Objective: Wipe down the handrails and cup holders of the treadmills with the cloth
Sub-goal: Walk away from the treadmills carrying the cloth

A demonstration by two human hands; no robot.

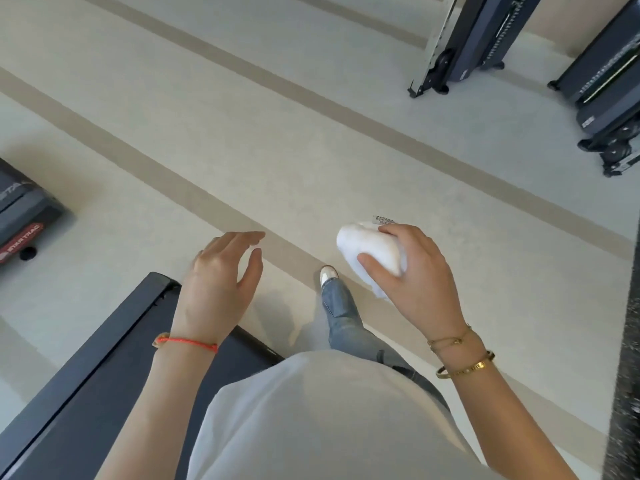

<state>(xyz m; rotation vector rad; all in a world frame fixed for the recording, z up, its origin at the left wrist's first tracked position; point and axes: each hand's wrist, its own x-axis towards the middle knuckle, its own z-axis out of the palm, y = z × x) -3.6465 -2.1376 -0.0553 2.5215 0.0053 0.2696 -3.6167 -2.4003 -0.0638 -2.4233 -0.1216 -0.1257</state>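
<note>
Nearest the camera is the person's pale shirt [311, 420], filling the bottom from about 6 o'clock. Above it, at 4 o'clock from centre, the right hand [412, 271] holds the white cloth [370, 251] bunched into a ball, thumb and fingers curled round it, a small label poking out on top. The left hand [221, 271], at about 7 o'clock, hangs wide and empty over the end of a dark treadmill deck [104, 368]. The cloth looks soft and light — it should fold round a rail easily, best gripped through the middle of the wad. No handrail or cup holder is in view.
</note>
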